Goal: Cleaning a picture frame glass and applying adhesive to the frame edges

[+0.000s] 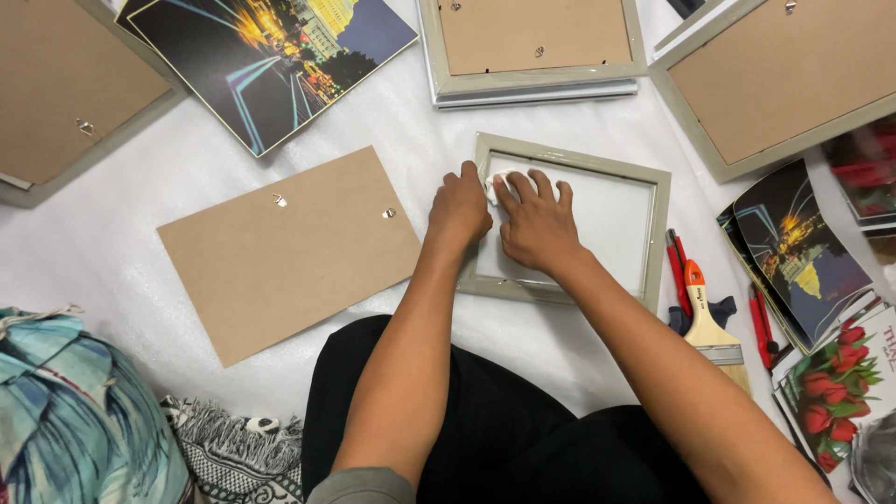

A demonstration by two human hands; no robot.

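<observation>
Two bare forearms reach away from the camera over a dark-clothed lap to a pale grey picture frame (571,224) lying flat, long axis left to right. The right hand (537,222) presses a small white cloth (497,183) on the glass's upper-left corner, fingers spread; the left hand (459,207), curled, rests on the frame's left edge, just beside it.

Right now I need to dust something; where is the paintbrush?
The paintbrush lies right of the open frame, beside the red cutters.
</observation>
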